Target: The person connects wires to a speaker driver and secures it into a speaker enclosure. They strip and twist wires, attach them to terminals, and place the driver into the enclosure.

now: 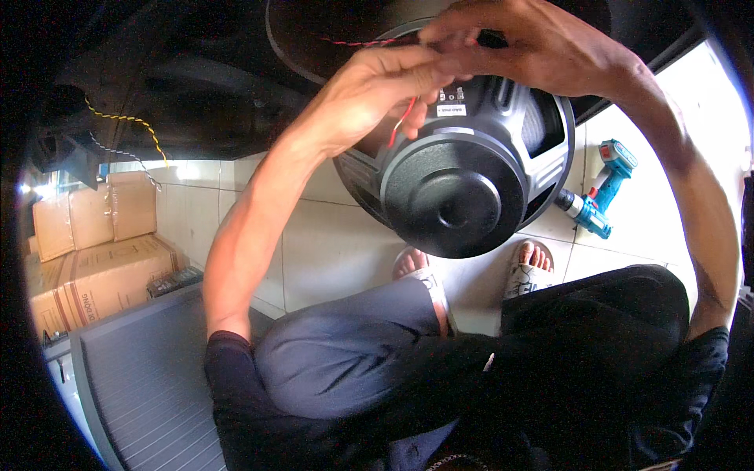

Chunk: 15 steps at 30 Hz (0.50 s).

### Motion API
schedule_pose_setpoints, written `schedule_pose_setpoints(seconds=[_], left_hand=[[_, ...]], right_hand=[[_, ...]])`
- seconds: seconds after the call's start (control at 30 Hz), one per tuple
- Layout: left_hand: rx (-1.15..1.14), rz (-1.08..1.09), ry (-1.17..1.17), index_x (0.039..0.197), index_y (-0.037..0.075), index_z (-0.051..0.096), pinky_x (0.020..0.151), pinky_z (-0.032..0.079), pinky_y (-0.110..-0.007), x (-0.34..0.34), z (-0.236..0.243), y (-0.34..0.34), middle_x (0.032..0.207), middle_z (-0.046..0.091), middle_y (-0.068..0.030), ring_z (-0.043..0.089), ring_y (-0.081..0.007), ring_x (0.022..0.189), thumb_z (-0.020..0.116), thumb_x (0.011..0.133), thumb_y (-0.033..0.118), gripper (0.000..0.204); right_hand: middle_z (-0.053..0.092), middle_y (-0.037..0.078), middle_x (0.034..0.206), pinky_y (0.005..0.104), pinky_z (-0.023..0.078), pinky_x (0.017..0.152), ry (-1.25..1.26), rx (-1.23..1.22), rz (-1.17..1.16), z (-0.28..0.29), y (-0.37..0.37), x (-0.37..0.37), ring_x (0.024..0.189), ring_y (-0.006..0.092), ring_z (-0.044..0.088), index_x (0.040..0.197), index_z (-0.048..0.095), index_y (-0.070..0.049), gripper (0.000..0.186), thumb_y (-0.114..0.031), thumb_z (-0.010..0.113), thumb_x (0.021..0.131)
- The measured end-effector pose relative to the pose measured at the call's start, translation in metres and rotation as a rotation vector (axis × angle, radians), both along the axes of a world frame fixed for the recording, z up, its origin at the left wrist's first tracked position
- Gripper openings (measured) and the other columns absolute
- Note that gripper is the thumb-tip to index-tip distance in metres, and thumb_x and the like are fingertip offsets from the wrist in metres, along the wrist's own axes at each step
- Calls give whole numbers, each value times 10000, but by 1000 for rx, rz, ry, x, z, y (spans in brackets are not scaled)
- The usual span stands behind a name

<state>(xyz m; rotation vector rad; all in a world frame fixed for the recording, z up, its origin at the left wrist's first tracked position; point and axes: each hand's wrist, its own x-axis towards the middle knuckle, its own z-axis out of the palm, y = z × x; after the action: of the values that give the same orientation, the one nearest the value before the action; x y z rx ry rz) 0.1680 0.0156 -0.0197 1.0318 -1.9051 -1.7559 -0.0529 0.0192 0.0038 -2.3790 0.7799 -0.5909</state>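
Note:
A large black speaker driver (455,188) stands in front of me, its round magnet facing me. My left hand (365,98) is raised at its upper edge, fingers closed on a red and white wire (403,122) whose end hangs below them. My right hand (542,51) arches over from the right, its fingertips bent together and meeting the left hand's. What they pinch is hidden. A thin red twisted wire (357,41) runs from the left into the space between the hands, against the dark cabinet (306,31).
A teal cordless drill (601,188) lies on the white tiled floor (314,243) to the right. Yellow-black twisted wire (129,118) dangles at the left, above stacked cardboard boxes (110,271). A grey ribbed panel (149,377) is at the lower left. My sandalled feet (530,267) are below the driver.

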Motion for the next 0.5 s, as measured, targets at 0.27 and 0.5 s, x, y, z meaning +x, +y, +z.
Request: schedule_pose_setpoints(seconds=[0.27,0.5], left_hand=[[-121,109,-140,1046,-15,672,626,496,-231,14,16,20,808,665,-36,590,-82,668,646,901,185,248],[-215,260,-158,892,18,659,576,456,-219,21,5,51,758,644,-7,539,-60,620,671,892,229,211]], right_hand=[[682,162,818,373,521,643,-111,-308,-135,-28,10,-16,721,265,663,970,696,-25,251,-244,607,886],[635,214,754,431,500,679,-115,31,-32,-30,26,9,743,382,629,899,662,-5,228,-207,554,901]])
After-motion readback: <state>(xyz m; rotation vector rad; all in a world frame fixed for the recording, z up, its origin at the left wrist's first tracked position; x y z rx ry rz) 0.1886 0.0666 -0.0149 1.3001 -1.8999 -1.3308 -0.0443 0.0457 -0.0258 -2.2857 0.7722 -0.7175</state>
